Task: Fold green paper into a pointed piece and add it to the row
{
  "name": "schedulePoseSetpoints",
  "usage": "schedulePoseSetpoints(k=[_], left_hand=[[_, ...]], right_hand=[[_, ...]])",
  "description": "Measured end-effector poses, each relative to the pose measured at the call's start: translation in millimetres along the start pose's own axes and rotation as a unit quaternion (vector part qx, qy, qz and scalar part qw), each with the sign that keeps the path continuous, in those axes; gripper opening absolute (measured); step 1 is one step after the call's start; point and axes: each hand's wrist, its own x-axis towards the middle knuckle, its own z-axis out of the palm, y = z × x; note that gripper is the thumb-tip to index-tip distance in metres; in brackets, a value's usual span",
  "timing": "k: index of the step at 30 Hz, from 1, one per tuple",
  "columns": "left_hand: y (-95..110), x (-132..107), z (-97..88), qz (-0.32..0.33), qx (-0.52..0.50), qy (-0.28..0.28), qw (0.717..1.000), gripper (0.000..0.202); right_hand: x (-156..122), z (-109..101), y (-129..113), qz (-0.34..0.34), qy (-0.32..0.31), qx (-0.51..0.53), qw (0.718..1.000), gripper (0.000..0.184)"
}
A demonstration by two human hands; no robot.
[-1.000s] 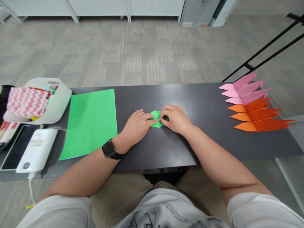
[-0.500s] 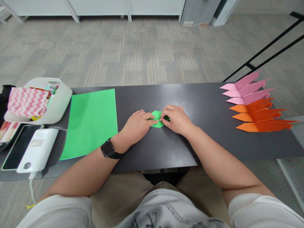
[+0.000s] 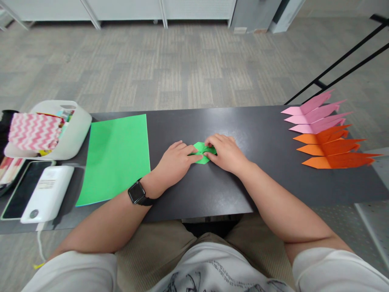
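More green paper (image 3: 199, 147) between right fingertips (image 3: 208, 155)

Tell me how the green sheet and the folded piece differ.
Size: the sheet is much larger; the folded piece is small.
Shape: the sheet is broad and four-sided, with no folds showing; the folded piece has angled edges and creases.
Handling: the folded piece is under the fingers of the left hand and right hand; neither hand's fingers are on the sheet.
Shared: both are bright green.
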Motion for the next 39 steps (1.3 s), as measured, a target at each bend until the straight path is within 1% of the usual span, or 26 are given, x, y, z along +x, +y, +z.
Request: schedulePoseSetpoints(k=[2, 9, 14, 21, 24, 26, 27, 29, 31, 32, 36, 39], left_hand=[[-0.3, 0.2, 0.0, -0.002, -0.009, -0.003, 1.0, 0.035], [-2.7, 1.7, -0.4, 0.002, -0.009, -0.017, 1.0, 0.034], [-3.6, 1.5, 0.8, -0.002, -0.017, -0.017, 1.0, 0.037], [-3.9, 2.7, 0.7, -0.006, -0.028, -0.01, 1.0, 0.04], [-4.0, 3.1, 1.1, -0.006, -0.035, -0.006, 0.999, 0.04], [-4.3, 2.9, 1.9, -0.005, -0.039, 0.0, 0.999, 0.041], [-4.6, 2.8, 2.4, -0.004, -0.04, 0.003, 0.999, 0.041], [-5.5, 2.5, 3.2, -0.003, -0.042, 0.005, 0.999, 0.041], [-7.0, 2.3, 3.8, 0.002, -0.042, 0.001, 0.999, 0.042], [-7.8, 2.3, 4.2, 0.005, -0.042, -0.003, 0.999, 0.043], [-11.7, 2.6, 6.5, 0.014, -0.039, -0.012, 0.999, 0.043], [-14.2, 2.7, 8.4, 0.013, -0.034, -0.016, 0.999, 0.042]], right_hand=[[-0.1, -0.1, 0.9, -0.002, 0.002, 0.001, 1.0, 0.018], [-1.5, -3.8, 5.6, -0.013, -0.007, -0.019, 1.0, 0.023], [-4.4, -9.4, 14.3, 0.009, -0.001, -0.049, 0.999, 0.029], [-7.0, -16.2, 24.6, 0.036, -0.008, -0.051, 0.998, 0.034], [-7.2, -24.2, 33.5, 0.039, -0.021, -0.031, 0.999, 0.033], [-6.7, -31.5, 41.2, 0.026, -0.024, 0.01, 0.999, 0.031], [-6.2, -34.8, 44.4, 0.02, -0.016, 0.036, 0.999, 0.029], [-4.9, -38.8, 46.5, 0.02, 0.028, 0.075, 0.997, 0.021], [-3.4, -37.2, 41.5, 0.016, 0.065, 0.085, 0.994, 0.014], [-2.7, -34.2, 36.6, 0.006, 0.068, 0.082, 0.994, 0.012], [-1.1, -16.3, 14.9, -0.048, 0.014, 0.048, 0.998, 0.013], [-0.7, -8.0, 9.0, -0.064, -0.027, 0.025, 0.997, 0.015]])
